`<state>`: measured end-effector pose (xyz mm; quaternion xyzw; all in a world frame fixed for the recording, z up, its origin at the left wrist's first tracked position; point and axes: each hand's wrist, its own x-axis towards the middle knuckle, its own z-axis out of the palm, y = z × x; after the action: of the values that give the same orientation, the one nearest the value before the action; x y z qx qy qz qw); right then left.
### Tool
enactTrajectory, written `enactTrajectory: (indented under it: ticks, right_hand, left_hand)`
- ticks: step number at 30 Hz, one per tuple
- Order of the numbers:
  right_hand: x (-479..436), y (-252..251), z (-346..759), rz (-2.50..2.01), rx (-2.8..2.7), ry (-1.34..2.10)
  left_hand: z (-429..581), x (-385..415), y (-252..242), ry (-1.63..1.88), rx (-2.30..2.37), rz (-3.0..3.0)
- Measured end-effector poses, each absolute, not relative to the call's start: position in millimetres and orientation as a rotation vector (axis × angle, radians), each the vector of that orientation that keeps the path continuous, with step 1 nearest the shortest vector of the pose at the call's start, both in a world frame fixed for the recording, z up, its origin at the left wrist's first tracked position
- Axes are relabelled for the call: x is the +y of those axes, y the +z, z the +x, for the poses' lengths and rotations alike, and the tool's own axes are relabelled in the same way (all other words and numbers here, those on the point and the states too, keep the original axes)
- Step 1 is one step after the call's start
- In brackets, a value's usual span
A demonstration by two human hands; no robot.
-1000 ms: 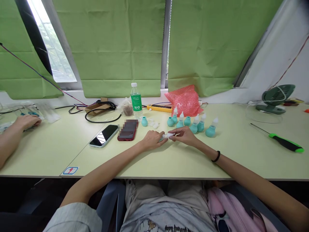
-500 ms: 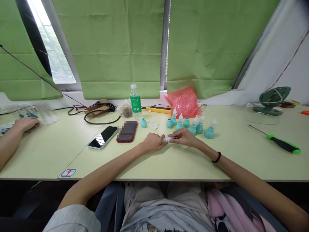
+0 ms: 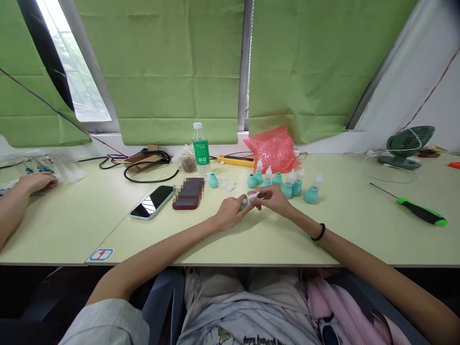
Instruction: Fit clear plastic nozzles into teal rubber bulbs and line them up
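Teal bulb [image 3: 244, 203], head view: just below and right of frame centre, mostly hidden by the left hand [image 3: 229, 212], whose fingers are clamped on it. Right hand [image 3: 272, 199] pinches a white nozzle [image 3: 253, 195] at the bulb's end; cannot tell if seated. Hands close together. Behind, right of centre: a cluster of bulbs [image 3: 311, 194], five tipped, two bare. Another bare bulb [image 3: 213, 180] near the water bottle [image 3: 201, 152], small pale parts [image 3: 230, 186] beside it. Screwdriver [image 3: 421, 212] at right; co-worker's hand [image 3: 39, 182] far left.

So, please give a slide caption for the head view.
Left hand holding a teal piece, right hand a white piece, near teal bulbs on a table.
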<state>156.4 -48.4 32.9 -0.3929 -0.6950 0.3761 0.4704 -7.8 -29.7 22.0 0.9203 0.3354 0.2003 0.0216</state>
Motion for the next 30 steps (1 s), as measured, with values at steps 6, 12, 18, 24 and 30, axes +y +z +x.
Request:
enactTrajectory:
  ticks: [6,12,18,24,30]
  right_hand:
    - [-49.3,49.0,162.2,-1.023,-1.615,0.424]
    - [-33.7,50.4,196.3,-1.285,-1.497,-0.19]
    - [-30.0,49.6,201.9,-1.55,-1.518,-0.335]
    - [-36.2,51.2,191.8,-1.384,-1.388,-0.61]
    - [-43.0,44.2,178.4,-1.215,-1.554,-0.637]
  left_hand:
    - [-12.9,-12.5,32.7,0.993,0.825,2.714]
    - [-37.7,35.1,34.8,1.138,1.167,2.856]
    - [-34.5,40.2,14.6,0.718,1.162,3.24]
    - [-26.4,41.7,5.5,0.63,1.127,3.259]
    - [-22.8,41.3,4.5,0.688,1.126,3.168]
